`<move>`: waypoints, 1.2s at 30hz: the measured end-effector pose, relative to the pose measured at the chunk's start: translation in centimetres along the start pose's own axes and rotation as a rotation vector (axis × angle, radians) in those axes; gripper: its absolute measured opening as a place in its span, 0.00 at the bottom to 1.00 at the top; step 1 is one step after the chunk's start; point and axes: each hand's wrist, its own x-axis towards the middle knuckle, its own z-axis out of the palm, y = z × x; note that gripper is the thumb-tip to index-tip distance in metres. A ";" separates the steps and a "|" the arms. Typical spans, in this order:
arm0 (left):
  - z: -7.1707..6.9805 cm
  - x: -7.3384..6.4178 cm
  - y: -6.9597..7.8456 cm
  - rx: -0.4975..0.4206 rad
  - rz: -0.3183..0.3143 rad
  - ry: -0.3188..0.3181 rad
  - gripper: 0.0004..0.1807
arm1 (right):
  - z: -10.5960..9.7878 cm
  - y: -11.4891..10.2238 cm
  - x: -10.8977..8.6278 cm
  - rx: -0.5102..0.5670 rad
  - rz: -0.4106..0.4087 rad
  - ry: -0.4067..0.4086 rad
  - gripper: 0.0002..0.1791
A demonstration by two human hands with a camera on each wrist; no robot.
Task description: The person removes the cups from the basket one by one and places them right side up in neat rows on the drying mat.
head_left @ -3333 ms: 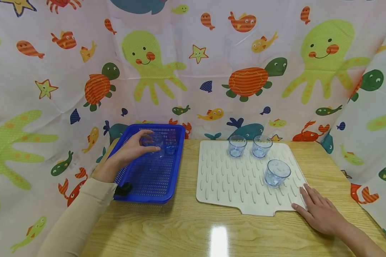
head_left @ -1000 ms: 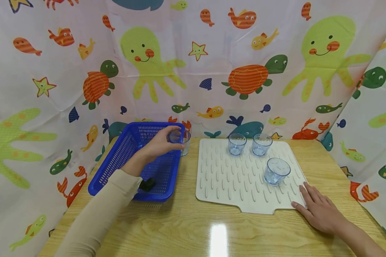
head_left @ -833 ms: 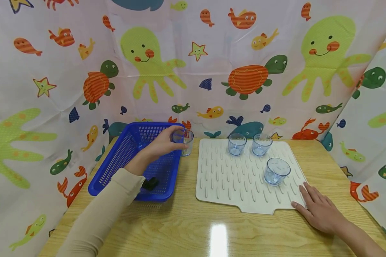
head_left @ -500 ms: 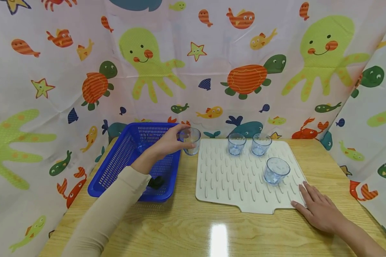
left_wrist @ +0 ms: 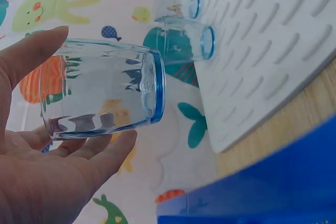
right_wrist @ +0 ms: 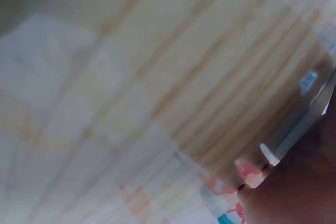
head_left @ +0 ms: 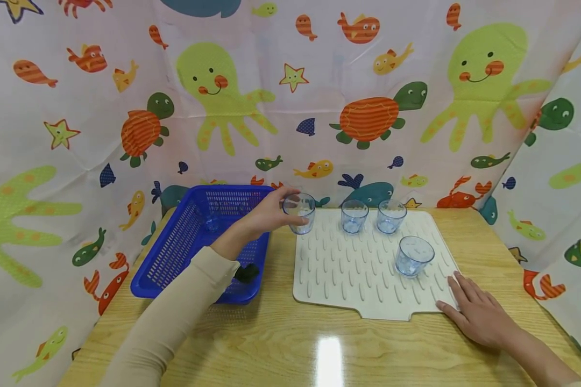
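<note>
My left hand [head_left: 267,213] grips a clear bluish drinking glass [head_left: 302,215] by its sides, thumb on one side and fingers on the other. In the head view the glass is upright and overlaps the back left corner of the white drying board [head_left: 329,290]. The left wrist view shows the glass [left_wrist: 105,87] between thumb and fingertips, its base toward the board. My right hand [head_left: 479,314] lies flat, fingers spread, at the board's front right edge. Three similar glasses stand on the board: a back one [head_left: 354,217], another beside it [head_left: 391,217], and one farther forward [head_left: 413,258].
A blue plastic basket [head_left: 142,287] stands on the left under my left forearm. Inside it are another glass [head_left: 212,221] and a dark object [head_left: 247,273] near my wrist. A curtain [head_left: 252,166] printed with sea animals encloses the wooden table [head_left: 281,349].
My left hand has lifted the glass out of the blue basket and carried it right, past the basket's rim to the board's corner. The right hand has stayed in place.
</note>
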 end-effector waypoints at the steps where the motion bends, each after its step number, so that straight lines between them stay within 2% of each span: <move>1: 0.2 0.1 0.1 -0.002 0.002 0.000 0.45 | 0.0 0.0 0.0 0.000 -0.001 0.000 0.48; 11: 1.7 1.1 0.5 0.044 0.042 -0.021 0.43 | 0.3 0.0 0.1 0.001 0.001 0.003 0.48; 16: 2.5 1.5 0.8 0.032 0.050 -0.040 0.43 | 0.3 -0.1 0.2 -0.004 0.001 0.006 0.48; 24: 4.2 1.9 1.5 0.068 0.031 -0.046 0.44 | 0.0 0.0 0.2 -0.001 0.004 0.000 0.49; 36: 7.0 3.1 1.7 0.041 0.040 -0.104 0.44 | -0.3 -0.3 0.0 -0.014 -0.002 0.015 0.48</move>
